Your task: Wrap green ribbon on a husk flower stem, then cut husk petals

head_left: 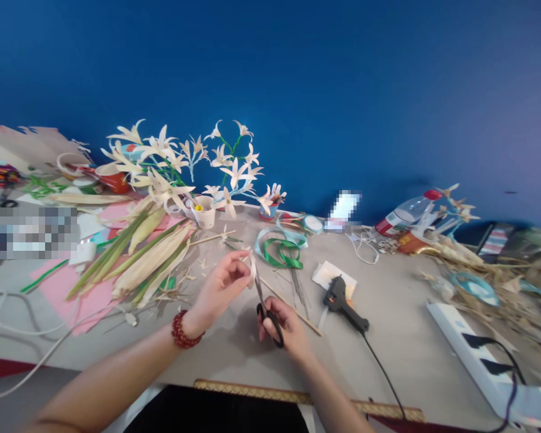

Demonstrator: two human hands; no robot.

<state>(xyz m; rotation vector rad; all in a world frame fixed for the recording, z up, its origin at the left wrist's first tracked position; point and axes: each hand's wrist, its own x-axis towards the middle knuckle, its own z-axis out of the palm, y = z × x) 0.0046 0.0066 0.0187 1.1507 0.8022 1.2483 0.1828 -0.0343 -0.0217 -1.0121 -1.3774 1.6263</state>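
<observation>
My left hand [220,282], with a red beaded bracelet on its wrist, pinches a small pale strip [252,268] that looks like corn husk. In my right hand [289,329] is a pair of black-handled scissors [277,332], fingers wrapped through the loops. The blades point up and away, right against the pale strip; whether they are parted is too small to tell. Just beyond the hands lie a coil of green ribbon [275,260] and a thin stick [313,328]. To the left is a pile of corn husks [137,270].
Husk flowers [162,186] stand in cups along the blue wall. At right are a black glue gun [345,304] with its cord, a white power strip [464,361] and a plastic bottle [403,213]. Pink paper [58,294] and a white cable [36,367] lie at left.
</observation>
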